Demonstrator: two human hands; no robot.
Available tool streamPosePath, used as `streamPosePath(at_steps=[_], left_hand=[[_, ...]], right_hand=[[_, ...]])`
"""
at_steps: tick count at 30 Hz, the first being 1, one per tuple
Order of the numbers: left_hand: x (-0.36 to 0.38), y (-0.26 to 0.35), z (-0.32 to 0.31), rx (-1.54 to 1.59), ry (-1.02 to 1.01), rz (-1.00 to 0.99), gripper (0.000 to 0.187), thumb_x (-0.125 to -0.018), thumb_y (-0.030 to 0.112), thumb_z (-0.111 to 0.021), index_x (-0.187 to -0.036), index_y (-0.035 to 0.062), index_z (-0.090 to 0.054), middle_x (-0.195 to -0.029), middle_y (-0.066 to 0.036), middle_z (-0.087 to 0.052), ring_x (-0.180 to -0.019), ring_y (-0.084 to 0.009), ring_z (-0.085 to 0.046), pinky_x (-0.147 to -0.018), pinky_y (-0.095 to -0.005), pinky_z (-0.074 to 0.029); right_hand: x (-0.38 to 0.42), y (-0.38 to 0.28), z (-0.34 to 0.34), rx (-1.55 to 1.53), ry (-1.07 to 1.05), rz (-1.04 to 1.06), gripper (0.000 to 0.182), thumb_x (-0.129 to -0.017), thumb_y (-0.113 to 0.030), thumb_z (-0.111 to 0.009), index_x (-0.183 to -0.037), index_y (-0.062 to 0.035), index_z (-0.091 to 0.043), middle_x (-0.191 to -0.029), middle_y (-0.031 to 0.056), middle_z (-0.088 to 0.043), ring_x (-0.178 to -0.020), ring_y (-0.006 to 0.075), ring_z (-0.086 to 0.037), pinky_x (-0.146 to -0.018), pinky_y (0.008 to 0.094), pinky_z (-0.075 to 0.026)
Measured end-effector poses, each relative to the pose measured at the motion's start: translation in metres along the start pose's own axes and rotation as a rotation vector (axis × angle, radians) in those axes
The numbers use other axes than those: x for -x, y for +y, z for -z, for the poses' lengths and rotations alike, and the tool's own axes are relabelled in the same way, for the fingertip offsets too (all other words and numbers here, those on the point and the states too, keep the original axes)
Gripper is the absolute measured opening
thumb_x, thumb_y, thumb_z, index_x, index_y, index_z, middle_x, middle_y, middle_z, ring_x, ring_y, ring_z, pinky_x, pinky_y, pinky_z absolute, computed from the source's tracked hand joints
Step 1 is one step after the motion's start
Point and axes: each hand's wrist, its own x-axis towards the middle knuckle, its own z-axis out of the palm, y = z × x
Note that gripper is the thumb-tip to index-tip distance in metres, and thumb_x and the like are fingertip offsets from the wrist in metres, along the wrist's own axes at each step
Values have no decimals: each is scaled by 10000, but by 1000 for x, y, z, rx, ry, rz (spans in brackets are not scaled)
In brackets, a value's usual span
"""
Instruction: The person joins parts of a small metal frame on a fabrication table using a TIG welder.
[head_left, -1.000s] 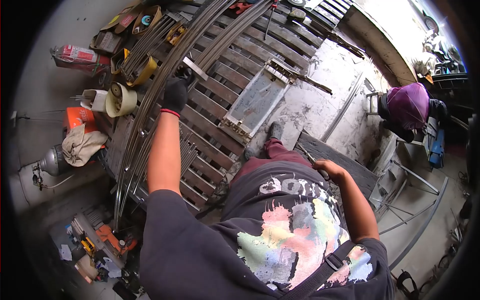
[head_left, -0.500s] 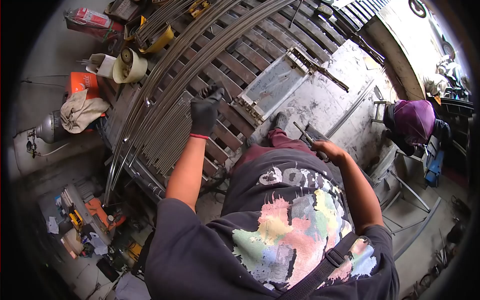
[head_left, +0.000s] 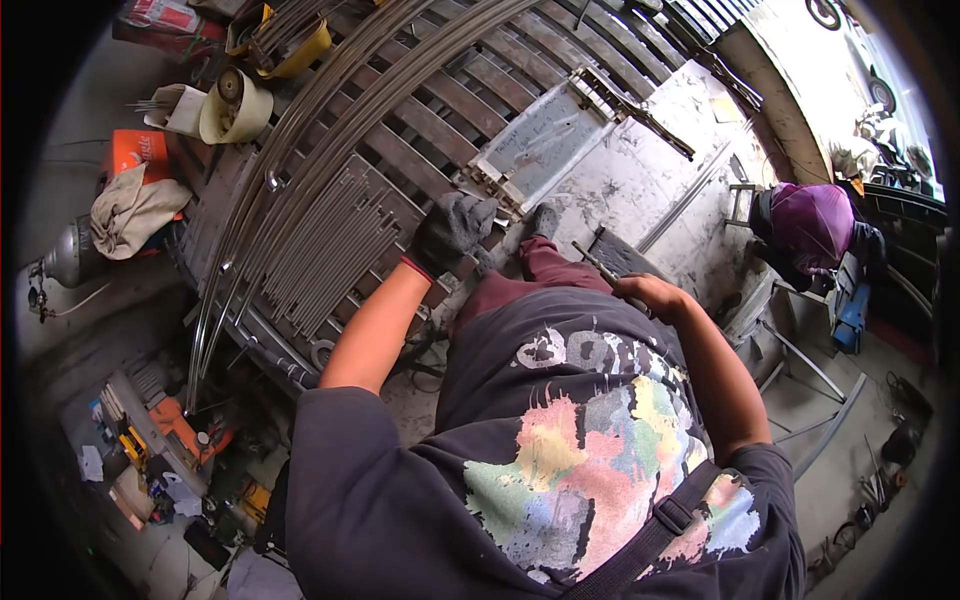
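My left hand [head_left: 453, 236], in a dark grey glove with a red cuff, is closed over the near edge of the slatted metal bench [head_left: 433, 130], beside the lower end of a framed panel [head_left: 540, 148]. Whatever its curled fingers hold is too hidden to name. My bare right hand [head_left: 648, 292] is wrapped round a slim metal tool [head_left: 596, 262] near my right hip, with the tip pointing away from me. Many short metal rods [head_left: 325, 250] lie side by side on the bench, left of my gloved hand.
Long bent rods [head_left: 330, 130] cross the bench. Buckets [head_left: 235, 110], an orange box [head_left: 138, 152] and a gas cylinder [head_left: 68, 255] stand on the left. To the right are a purple-covered object [head_left: 812, 225] and a metal frame [head_left: 815, 360]. Tools lie on a shelf [head_left: 170, 425] at lower left.
My left hand has come down and to the right, closer to my body and the framed panel's lower end. My right hand still grips the tool. The camera view has shifted slightly.
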Motion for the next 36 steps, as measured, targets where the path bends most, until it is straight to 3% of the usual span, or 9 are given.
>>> streamPosePath(at_steps=[2, 5, 11, 15, 18, 24, 28, 34, 36], left_hand=[[2, -4, 0, -88, 6, -93, 387, -910, 136, -727, -1296, 116, -724, -1419, -54, -688, -1169, -282, -677, -1015, -481, -542], [2, -6, 16, -18, 16, -154, 456, -903, 128, -714, -1358, 106, -719, -1467, -75, -677, -1262, -303, -659, -1064, -495, -523], [9, -21, 15, -94, 38, -102, 575, -891, 93, -714, -1464, 85, -666, -1501, -133, -655, -1331, -347, -627, -1119, -548, -489], [9, -19, 12, 44, -10, -207, 597, -889, 127, -747, -1478, 93, -656, -1537, -144, -632, -1358, -364, -613, -1146, -553, -475], [16, -15, 10, 99, -16, -146, 600, -907, 171, -759, -1490, 85, -648, -1577, -159, -603, -1405, -385, -584, -1181, -559, -451], [18, -14, 2, 34, -76, -66, 618, -915, 259, -756, -1500, 87, -657, -1648, -169, -553, -1460, -429, -537, -1204, -573, -430], [10, -11, 7, 67, -134, -54, 599, -891, 284, -748, -1460, 104, -700, -1648, -155, -551, -1455, -442, -530, -1206, -577, -421], [14, -4, 0, 93, -78, -6, 595, -891, 264, -740, -1463, 108, -696, -1649, -153, -541, -1441, -438, -545, -1198, -579, -437], [15, -4, -2, 106, -59, 2, 598, -896, 249, -739, -1474, 108, -681, -1634, -154, -552, -1432, -433, -559, -1188, -587, -449]], right_hand=[[-7, 8, -5, -36, 17, 14, 405, -1009, -334, -567, -1187, -39, -779, -1209, 109, -704, -1189, 231, -671, -1006, 375, -551], [-21, 24, -15, 30, -2, 112, 359, -1018, -289, -560, -1234, -104, -778, -1265, 139, -710, -1207, 275, -679, -966, 428, -600], [-24, 4, -33, -44, 23, 157, 354, -1019, -330, -581, -1185, -105, -797, -1300, 126, -716, -1188, 226, -687, -910, 366, -576], [-22, -18, -44, -203, 27, 46, 300, -1016, -250, -590, -1112, -53, -795, -1183, 148, -703, -1164, 276, -688, -1013, 390, -520], [-31, -15, -45, 29, 80, 355, 375, -985, -325, -624, -1195, -57, -779, -1086, 123, -756, -1003, 251, -707, -891, 399, -551], [-32, -54, -49, -107, 94, 213, 368, -987, -342, -649, -1075, -9, -779, -1005, 111, -729, -961, 213, -682, -886, 370, -535], [-52, -67, -50, -234, 111, -51, 389, -980, -382, -672, -1057, -15, -775, -945, 85, -722, -890, 159, -659, -791, 345, -527], [-60, -75, -48, -196, 88, 36, 388, -1001, -389, -665, -1070, -25, -782, -955, 90, -728, -890, 163, -665, -800, 347, -534], [-71, -71, -50, -147, 101, 82, 472, -978, -471, -685, -1133, -42, -804, -999, 142, -754, -937, 219, -701, -844, 388, -550]])
